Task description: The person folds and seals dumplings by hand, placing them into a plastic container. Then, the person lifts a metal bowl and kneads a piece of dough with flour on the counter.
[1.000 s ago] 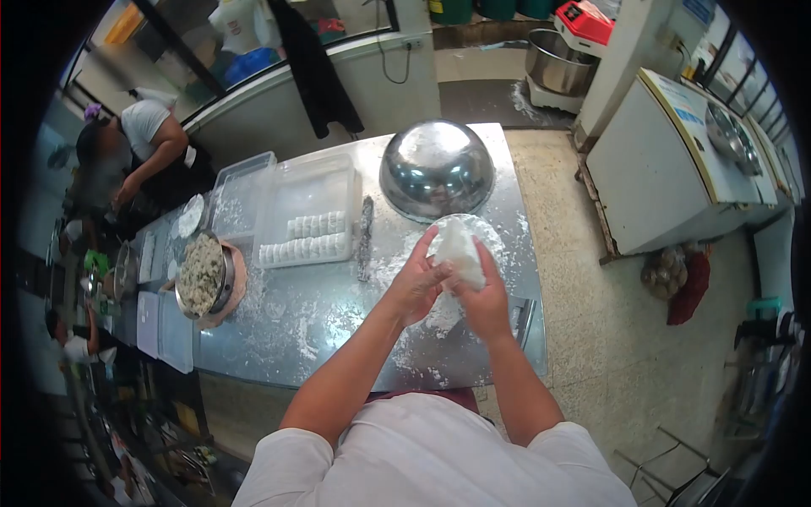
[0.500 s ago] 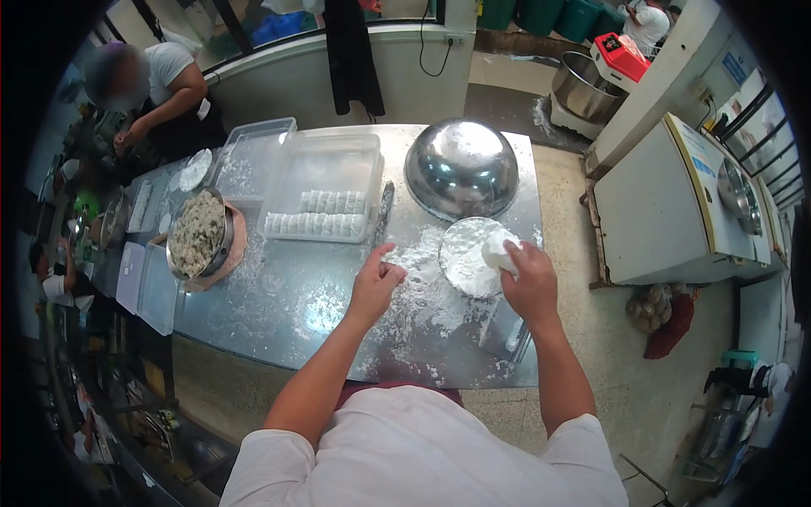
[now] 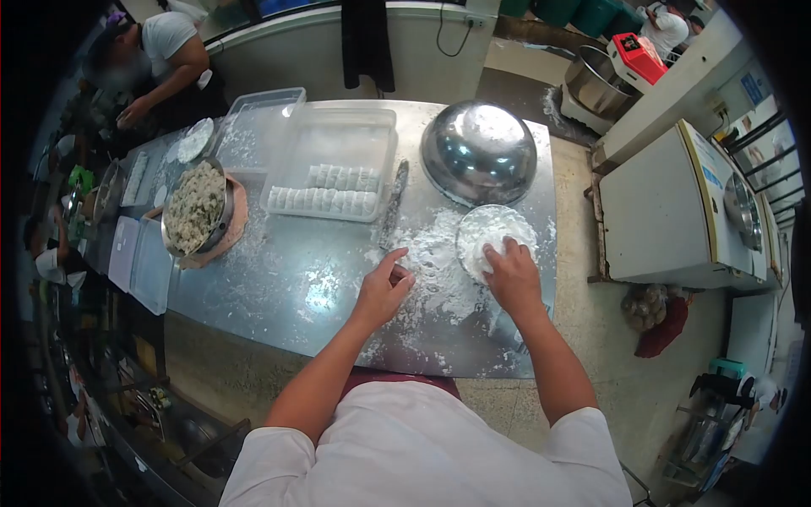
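My right hand (image 3: 512, 275) rests with spread fingers on the front part of a round container of white flour (image 3: 497, 226); its fingertips touch the white contents. Over the floured steel table (image 3: 279, 296), my left hand (image 3: 387, 287) is held with thumb and fingers apart, nothing between them. Beyond it lies a long flour-dusted tool (image 3: 395, 198). Behind the flour container is an upturned shiny metal bowl (image 3: 479, 156). A clear plastic box (image 3: 342, 135) holds two rows of small white pieces (image 3: 321, 201).
A pan of pale, chunky filling (image 3: 196, 211) stands at the left, near plastic lids (image 3: 150, 262). Another person (image 3: 173, 59) works at the table's far left. A white freezer (image 3: 655, 211) is to the right, and a red mixer (image 3: 638, 59) stands behind.
My right hand has lowered onto the flour and its fingers have opened; the white lump it held is no longer in its grasp. The whole view has shifted slightly.
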The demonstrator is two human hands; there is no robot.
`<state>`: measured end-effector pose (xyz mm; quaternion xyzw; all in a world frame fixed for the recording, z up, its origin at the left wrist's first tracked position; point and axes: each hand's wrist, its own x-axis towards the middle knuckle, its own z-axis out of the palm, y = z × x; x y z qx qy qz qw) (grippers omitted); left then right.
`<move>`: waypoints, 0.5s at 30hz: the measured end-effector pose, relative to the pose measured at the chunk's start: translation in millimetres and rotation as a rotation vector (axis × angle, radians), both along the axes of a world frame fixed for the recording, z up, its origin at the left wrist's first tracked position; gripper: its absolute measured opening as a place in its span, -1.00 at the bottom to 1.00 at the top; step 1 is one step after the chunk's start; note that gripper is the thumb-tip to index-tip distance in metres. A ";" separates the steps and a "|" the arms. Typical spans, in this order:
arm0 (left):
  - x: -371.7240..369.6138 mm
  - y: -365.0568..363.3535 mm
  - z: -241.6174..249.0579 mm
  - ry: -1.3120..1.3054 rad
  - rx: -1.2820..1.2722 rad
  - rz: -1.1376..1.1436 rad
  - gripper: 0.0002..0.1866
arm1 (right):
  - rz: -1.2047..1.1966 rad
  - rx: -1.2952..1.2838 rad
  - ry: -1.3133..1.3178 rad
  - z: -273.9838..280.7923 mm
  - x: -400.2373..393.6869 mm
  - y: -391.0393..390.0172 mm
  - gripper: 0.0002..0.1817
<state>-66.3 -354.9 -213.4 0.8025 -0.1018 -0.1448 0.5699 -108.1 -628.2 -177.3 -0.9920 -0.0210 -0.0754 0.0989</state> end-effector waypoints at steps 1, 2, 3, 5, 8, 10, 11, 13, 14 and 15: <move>-2.2 6.6 -1.5 0.002 -0.001 0.002 -0.44 | -0.004 -0.013 0.018 -1.6 1.5 1.9 -0.47; -5.9 17.5 -2.6 0.004 0.002 0.017 -0.45 | 0.024 -0.003 0.020 -3.5 3.7 0.4 -0.47; -8.5 30.6 -2.0 0.007 0.014 0.051 -0.45 | 0.042 0.005 -0.027 -5.6 6.5 -5.8 -0.49; -9.1 56.8 -0.2 0.104 0.038 0.042 -0.45 | 0.048 0.098 -0.061 -2.2 14.9 -14.9 -0.55; -6.2 108.1 -22.8 0.114 -0.121 0.212 -0.47 | -0.039 0.343 0.007 34.0 29.2 -5.4 -0.60; -4.4 140.5 -34.8 0.141 -0.238 0.348 -0.49 | -0.203 0.602 0.132 64.9 29.7 14.9 -0.61; -4.8 155.0 -40.1 0.139 -0.244 0.338 -0.49 | -0.211 0.598 0.124 61.6 30.1 28.7 -0.61; -6.9 179.6 -40.1 0.253 -0.267 0.359 -0.50 | -0.104 1.201 0.189 48.9 30.1 61.5 -0.60; -4.9 193.1 -53.2 0.286 -0.255 0.316 -0.47 | -0.071 1.387 0.276 45.8 30.7 83.5 -0.61; -5.0 198.9 -50.0 0.286 -0.258 0.293 -0.47 | -0.089 1.477 0.357 30.2 33.8 102.4 -0.63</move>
